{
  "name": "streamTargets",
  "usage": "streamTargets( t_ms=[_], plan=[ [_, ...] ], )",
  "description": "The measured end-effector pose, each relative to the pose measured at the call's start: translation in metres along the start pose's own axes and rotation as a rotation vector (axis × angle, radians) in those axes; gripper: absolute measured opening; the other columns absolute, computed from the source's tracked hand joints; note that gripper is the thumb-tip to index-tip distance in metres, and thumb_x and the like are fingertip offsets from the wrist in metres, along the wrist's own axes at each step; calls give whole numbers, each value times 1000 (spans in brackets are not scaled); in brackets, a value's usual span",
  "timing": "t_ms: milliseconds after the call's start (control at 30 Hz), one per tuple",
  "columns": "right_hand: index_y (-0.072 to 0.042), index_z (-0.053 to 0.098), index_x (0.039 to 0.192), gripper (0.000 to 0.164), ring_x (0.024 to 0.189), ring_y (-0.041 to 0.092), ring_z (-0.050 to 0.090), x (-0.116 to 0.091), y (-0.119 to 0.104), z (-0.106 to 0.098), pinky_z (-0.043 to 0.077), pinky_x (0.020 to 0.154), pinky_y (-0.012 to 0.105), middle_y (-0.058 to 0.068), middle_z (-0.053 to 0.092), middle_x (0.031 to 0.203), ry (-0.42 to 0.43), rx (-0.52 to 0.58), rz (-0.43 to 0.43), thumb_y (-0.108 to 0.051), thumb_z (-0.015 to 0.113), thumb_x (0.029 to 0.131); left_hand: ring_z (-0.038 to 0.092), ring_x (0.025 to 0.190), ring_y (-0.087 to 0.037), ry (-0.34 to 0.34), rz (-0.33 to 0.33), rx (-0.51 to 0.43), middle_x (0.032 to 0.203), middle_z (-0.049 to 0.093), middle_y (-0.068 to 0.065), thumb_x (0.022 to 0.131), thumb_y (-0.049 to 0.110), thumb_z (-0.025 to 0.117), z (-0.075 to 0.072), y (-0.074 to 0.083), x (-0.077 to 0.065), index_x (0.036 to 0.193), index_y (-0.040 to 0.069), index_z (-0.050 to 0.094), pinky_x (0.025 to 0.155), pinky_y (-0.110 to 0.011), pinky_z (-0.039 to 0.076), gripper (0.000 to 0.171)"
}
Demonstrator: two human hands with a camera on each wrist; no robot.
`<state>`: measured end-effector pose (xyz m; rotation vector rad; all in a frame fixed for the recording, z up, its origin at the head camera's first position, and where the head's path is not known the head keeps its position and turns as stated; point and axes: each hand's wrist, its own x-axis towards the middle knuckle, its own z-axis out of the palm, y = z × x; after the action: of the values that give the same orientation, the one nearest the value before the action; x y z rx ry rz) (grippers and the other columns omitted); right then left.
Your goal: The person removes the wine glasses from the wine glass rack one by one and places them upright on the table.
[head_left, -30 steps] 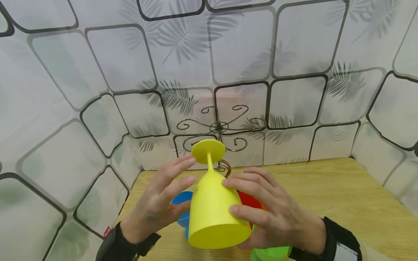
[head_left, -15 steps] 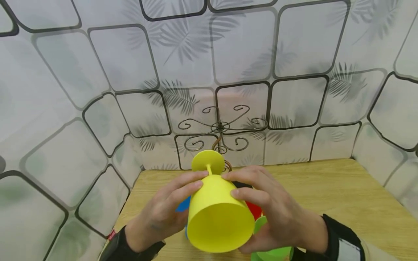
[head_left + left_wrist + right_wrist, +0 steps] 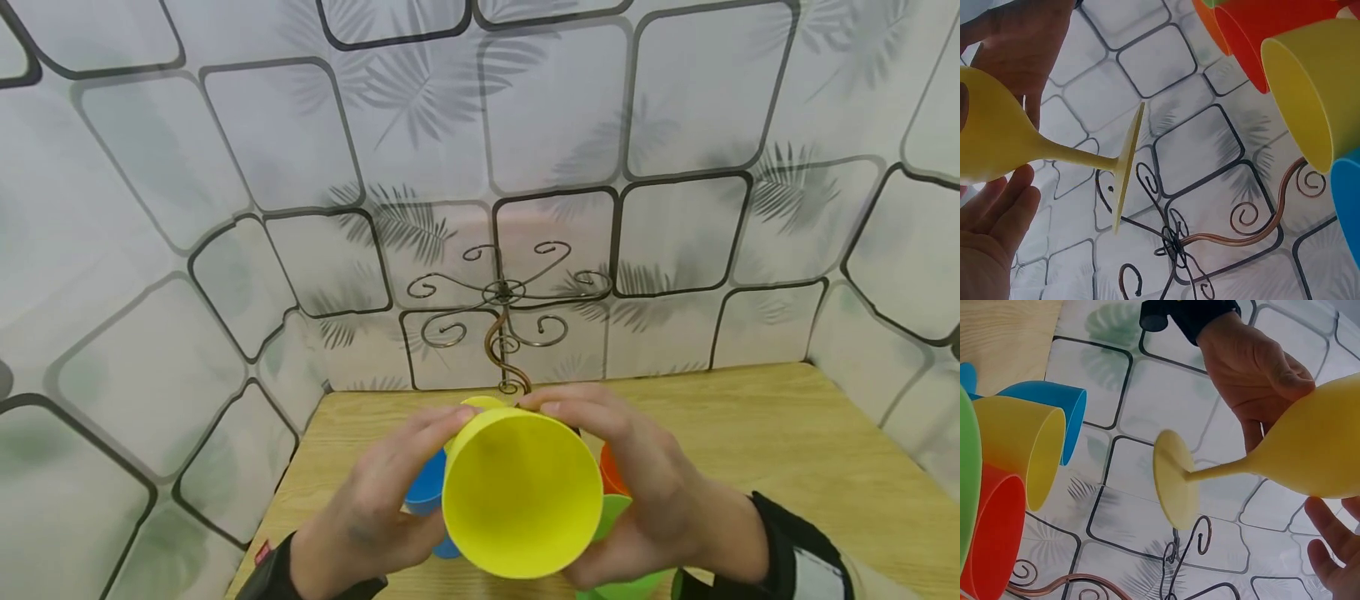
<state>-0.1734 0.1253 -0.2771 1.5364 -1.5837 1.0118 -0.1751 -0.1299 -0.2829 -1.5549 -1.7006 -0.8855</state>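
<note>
A yellow plastic goblet (image 3: 522, 496) is held up over the table, its open mouth turned toward me in the head view. My left hand (image 3: 378, 496) holds the bowl from the left, thumb low and fingers near the top. From the right, my right hand (image 3: 645, 492) grips the bowl the same way. The left wrist view shows the goblet's thin stem (image 3: 1075, 155) and round foot pointing away from both hands. In the right wrist view the flat foot (image 3: 1174, 479) stands free, with the fingers at the bowl. The bowl hides part of the cups behind it.
Behind the goblet are a blue cup (image 3: 426, 483), an orange cup (image 3: 611, 472) and a green cup (image 3: 624, 587). Wrist views also show a red cup (image 3: 996, 531) and another yellow cup (image 3: 1019, 437). A curly metal stand (image 3: 506, 292) rises at the wooden table's (image 3: 750, 450) back, before patterned cloth.
The goblet has tipped so its mouth now faces me and its foot has dropped behind the bowl. My left hand, earlier spread loosely beside it, has closed in on the bowl.
</note>
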Motion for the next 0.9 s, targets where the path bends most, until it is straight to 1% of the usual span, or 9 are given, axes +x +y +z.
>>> streamTargets(
  t_ms=[167, 367, 467, 600, 733, 833, 900],
  plan=[
    [22, 43, 130, 87, 112, 32, 60, -2, 0, 0, 46, 110, 28, 28, 57, 127, 12, -14, 30, -36, 82, 79, 63, 113, -34, -30, -94, -71, 131, 59, -27, 97, 18, 71, 1, 7, -2, 136, -18, 46, 104, -33, 53, 59],
    [23, 39, 131, 89, 100, 28, 63, -5, 0, -1, 52, 101, 26, 23, 60, 115, -2, -21, 35, -37, 80, 82, 66, 108, -27, -37, -164, -168, 127, 62, -23, 89, 21, 79, 5, 9, -6, 132, -17, 50, 95, -32, 57, 64],
    [22, 39, 132, 87, 100, 27, 61, -9, -1, 0, 53, 96, 26, 22, 59, 114, -23, 12, 39, -36, 81, 82, 68, 105, -26, -49, -185, -218, 125, 64, -22, 84, 20, 83, 10, 9, -12, 130, -17, 50, 91, -31, 59, 68],
    [19, 42, 131, 85, 103, 27, 58, -15, -2, 2, 52, 93, 27, 23, 56, 118, -53, 20, 50, -32, 84, 78, 70, 100, -22, -73, -216, -282, 121, 64, -20, 79, 17, 88, 16, 9, -21, 128, -16, 50, 85, -28, 61, 70],
    [18, 43, 131, 85, 103, 25, 60, -22, -3, 3, 52, 92, 26, 22, 55, 121, -83, 16, 97, -30, 85, 75, 71, 99, -21, -89, -245, -302, 118, 65, -18, 76, 15, 90, 21, 8, -28, 127, -13, 50, 84, -27, 61, 70],
    [16, 43, 132, 85, 101, 20, 61, -29, -5, 3, 54, 90, 23, 19, 55, 122, -108, 48, 168, -29, 86, 75, 69, 103, -20, -119, -283, -309, 122, 65, -17, 76, 14, 90, 24, 7, -32, 130, -9, 49, 88, -30, 60, 72],
    [14, 42, 133, 84, 101, 18, 61, -35, -7, 4, 54, 91, 22, 16, 55, 123, -129, 64, 215, -29, 87, 75, 67, 108, -20, -148, -324, -316, 126, 65, -14, 77, 16, 89, 26, 8, -35, 135, -5, 49, 91, -33, 59, 73]
  ],
)
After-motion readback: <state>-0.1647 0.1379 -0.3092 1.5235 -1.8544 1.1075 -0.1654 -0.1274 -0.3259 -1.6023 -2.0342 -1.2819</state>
